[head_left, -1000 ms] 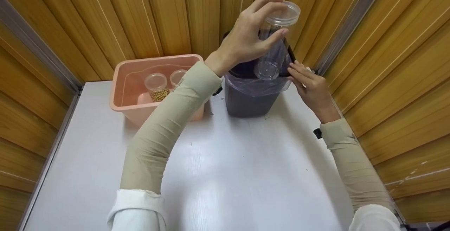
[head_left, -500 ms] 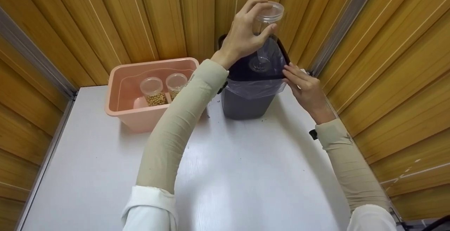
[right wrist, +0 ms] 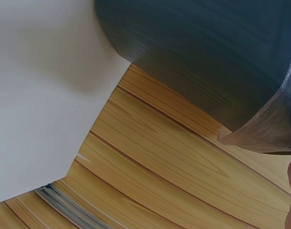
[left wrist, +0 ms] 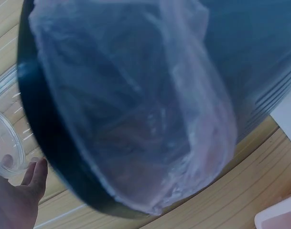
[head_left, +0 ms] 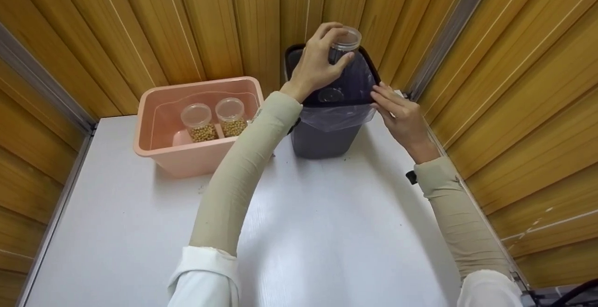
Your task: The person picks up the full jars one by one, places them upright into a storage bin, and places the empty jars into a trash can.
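Note:
My left hand grips a clear plastic jar near its pale lid, fingers on one side and thumb on the other. The jar is tilted, its lower end inside the mouth of a dark grey trash bin. A thin translucent bin liner folds over the bin's rim. At the bin's right front corner, my right hand holds the rim with its fingertips. In the left wrist view, part of the jar shows beyond the black rim. I see no contents in this jar.
Left of the bin stands a pink plastic tub. Two lidded clear jars stand in it, one jar and another jar, both partly filled with yellowish beans. Wood-look walls enclose the white table at the back and sides.
My left hand has lowered the jar leftward and down, so its base has gone from above the bin's front rim into the mouth. My right hand stays at the rim corner. The view has shifted slightly.

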Demonstrator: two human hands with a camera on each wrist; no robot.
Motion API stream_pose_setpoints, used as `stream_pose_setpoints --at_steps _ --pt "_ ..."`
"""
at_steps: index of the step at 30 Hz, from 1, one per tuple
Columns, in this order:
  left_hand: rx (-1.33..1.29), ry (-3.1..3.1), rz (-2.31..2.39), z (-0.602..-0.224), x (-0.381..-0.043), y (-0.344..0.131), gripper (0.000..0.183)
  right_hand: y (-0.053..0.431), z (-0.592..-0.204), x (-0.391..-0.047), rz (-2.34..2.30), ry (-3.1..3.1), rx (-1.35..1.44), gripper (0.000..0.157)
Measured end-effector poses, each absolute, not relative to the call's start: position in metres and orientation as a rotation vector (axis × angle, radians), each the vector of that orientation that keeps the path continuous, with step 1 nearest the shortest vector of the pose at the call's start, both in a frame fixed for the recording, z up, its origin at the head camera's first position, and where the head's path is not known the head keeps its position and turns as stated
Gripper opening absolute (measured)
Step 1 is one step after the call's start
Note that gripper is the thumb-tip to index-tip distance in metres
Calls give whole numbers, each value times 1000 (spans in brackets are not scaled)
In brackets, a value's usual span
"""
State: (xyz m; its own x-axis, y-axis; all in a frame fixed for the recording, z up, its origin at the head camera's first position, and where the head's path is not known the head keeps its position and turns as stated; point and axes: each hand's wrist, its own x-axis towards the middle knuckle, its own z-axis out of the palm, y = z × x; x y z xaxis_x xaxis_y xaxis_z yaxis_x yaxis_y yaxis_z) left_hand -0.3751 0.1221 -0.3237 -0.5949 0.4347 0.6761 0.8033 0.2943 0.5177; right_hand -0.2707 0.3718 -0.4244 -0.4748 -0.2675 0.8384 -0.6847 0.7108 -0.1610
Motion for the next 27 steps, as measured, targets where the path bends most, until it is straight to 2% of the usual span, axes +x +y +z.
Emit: stream_pose_setpoints --at_steps 11,27 --pt "-1107 -2225 -1182 -341 -376 125 44 370 -425 -269 585 -2092 686 27" --pt "-1082 -2258 -1112 -341 -375 121 49 368 -423 -271 618 -2066 729 28"
